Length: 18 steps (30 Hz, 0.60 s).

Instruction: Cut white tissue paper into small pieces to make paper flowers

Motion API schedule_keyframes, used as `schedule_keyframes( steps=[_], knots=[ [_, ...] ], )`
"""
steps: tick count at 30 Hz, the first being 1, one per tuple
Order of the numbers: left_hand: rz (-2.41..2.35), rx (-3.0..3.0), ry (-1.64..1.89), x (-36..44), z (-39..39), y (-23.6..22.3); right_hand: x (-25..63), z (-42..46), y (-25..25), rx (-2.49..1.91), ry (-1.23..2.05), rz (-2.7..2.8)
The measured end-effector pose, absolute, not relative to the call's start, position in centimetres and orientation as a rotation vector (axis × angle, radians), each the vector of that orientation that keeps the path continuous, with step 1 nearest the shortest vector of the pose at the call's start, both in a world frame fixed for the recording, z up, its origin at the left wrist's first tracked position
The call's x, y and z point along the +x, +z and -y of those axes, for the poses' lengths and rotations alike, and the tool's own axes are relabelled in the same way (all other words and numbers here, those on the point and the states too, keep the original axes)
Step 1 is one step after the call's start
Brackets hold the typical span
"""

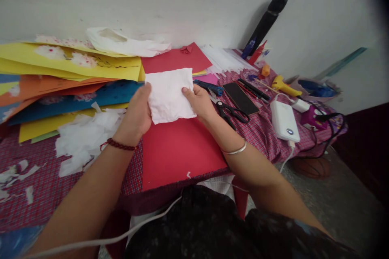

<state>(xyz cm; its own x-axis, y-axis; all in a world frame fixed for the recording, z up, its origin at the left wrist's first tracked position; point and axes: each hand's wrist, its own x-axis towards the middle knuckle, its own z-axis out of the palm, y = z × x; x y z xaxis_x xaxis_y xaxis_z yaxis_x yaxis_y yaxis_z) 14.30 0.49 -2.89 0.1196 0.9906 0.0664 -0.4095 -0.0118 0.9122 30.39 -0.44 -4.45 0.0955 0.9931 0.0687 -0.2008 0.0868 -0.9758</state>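
Observation:
A roughly square white piece point(172, 96), soft and slightly crumpled like tissue or cloth, is held up above a sheet of red paper point(182, 153). My left hand point(139, 109) grips its left edge, with the fingers behind it. At its right edge, my right hand point(199, 99) pinches it with the thumb on the front. A small white scrap point(189, 175) lies on the red paper near the table's front edge. Just right of my right hand are black-handled scissors point(232, 112).
Coloured paper sheets point(73, 68) are stacked at left, beside torn white tissue point(88, 137). At right lie a phone point(241, 98), pens point(253, 90), a yellow glue gun point(285, 86) and a white power bank point(284, 119) with cables. White strips point(226, 60) lie by the wall.

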Motion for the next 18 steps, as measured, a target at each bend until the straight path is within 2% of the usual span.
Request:
schedule_keyframes(
  steps=[3,9,12,18],
  knots=[
    [-0.841,0.988,1.254,15.3,0.4,-3.7,31.0,0.0,-4.7,-1.082,1.062,1.127],
    [-0.975,0.974,1.436,14.5,0.3,-3.2,33.2,-1.1,-4.5,-1.21,0.858,1.01],
    [-0.975,0.973,1.455,13.4,-0.5,-2.8,33.7,-1.3,-4.4,-1.181,0.959,0.881],
    [-0.911,0.924,1.388,13.8,-0.1,-2.4,30.5,0.1,-5.0,-1.044,1.395,0.939]
  ],
)
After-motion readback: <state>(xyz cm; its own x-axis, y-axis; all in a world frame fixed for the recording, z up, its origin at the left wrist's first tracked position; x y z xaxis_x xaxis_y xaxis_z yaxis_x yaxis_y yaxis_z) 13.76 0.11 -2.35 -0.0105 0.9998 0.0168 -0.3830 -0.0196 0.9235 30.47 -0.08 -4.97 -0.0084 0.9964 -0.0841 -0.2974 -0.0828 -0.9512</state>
